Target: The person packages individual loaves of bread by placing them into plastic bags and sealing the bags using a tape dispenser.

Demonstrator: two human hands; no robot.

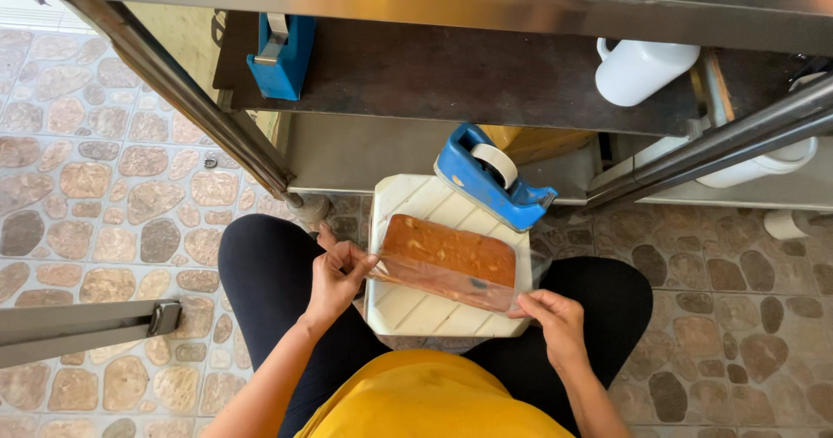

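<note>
A brown loaf cake in clear plastic wrap (447, 260) lies on a white ribbed container lid (408, 308) between my knees. My left hand (337, 275) pinches the wrap at the cake's left end. At the near right corner, my right hand (555, 317) grips the plastic. A blue tape dispenser with a white roll (490, 178) rests on the far right corner of the white lid, just beyond the cake.
A metal shelf unit (434, 74) stands in front, with a second blue dispenser (279, 55) and a white jug (642, 69) on its shelf, and white containers (755, 165) at right. A metal bar (87, 325) crosses the stone-pattern floor at left.
</note>
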